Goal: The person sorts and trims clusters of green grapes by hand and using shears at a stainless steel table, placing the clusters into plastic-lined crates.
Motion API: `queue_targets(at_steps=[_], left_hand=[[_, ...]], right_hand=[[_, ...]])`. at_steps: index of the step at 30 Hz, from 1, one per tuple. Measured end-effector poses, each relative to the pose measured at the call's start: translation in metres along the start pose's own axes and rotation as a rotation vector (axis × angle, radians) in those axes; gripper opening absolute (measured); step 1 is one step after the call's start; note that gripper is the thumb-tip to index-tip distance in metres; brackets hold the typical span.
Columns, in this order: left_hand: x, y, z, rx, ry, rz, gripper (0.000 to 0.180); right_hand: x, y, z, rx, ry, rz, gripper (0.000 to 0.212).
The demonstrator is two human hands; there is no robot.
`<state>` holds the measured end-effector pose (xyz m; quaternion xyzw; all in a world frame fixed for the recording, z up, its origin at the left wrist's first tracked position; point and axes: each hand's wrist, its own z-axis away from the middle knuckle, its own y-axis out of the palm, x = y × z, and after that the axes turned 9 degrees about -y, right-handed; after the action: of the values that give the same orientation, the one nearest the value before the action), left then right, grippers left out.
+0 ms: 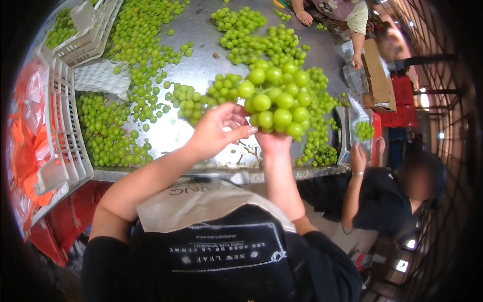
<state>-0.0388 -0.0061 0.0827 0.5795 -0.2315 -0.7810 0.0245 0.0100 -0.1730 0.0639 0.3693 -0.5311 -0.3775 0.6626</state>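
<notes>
A large bunch of green grapes (280,98) is lifted above the metal table (193,63), resting in my right hand (274,142). That hand is closed under the bunch, its fingers mostly hidden by the grapes. My left hand (219,128) is beside the lower left of the bunch. Its fingers are loosely bent, with the thumb apart from them, and nothing shows between them. Fingertips reach close to the grapes; whether they touch I cannot tell. Behind the held bunch lie more grape bunches (239,32) on the table.
Loose grapes (141,60) cover the table's left side around white foam netting (103,78). White plastic crates (68,121) stand at the left edge. At right, a co-worker (375,196) holds a small bunch by a scale (344,136). Another person's hand (304,18) rests at the far edge.
</notes>
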Motion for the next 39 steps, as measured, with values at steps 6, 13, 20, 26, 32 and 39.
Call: queue_targets(at_steps=[6, 13, 20, 26, 32, 39], left_hand=[[-0.002, 0.000, -0.009, -0.065, 0.010, -0.101, 0.018], [0.004, -0.001, -0.015, -0.093, -0.010, -0.142, 0.013], [0.000, -0.009, -0.019, -0.123, -0.013, -0.404, 0.017], [0.002, -0.015, -0.027, -0.241, 0.258, -0.480, 0.030], [0.018, -0.014, -0.042, -0.242, 0.013, -0.565, 0.022], [0.045, -0.036, -0.041, -0.207, -0.005, -0.372, 0.032]], right_hand=[[-0.005, 0.008, 0.001, -0.198, -0.071, 0.029, 0.031], [-0.005, -0.010, -0.006, 0.062, 0.013, -0.099, 0.030], [-0.001, -0.029, -0.017, 0.092, 0.038, -0.059, 0.031], [0.005, -0.016, -0.021, 0.034, 0.007, 0.215, 0.030], [-0.007, -0.040, -0.022, -0.011, -0.047, 0.417, 0.028], [0.018, -0.091, -0.039, -0.095, -0.221, 0.895, 0.014]])
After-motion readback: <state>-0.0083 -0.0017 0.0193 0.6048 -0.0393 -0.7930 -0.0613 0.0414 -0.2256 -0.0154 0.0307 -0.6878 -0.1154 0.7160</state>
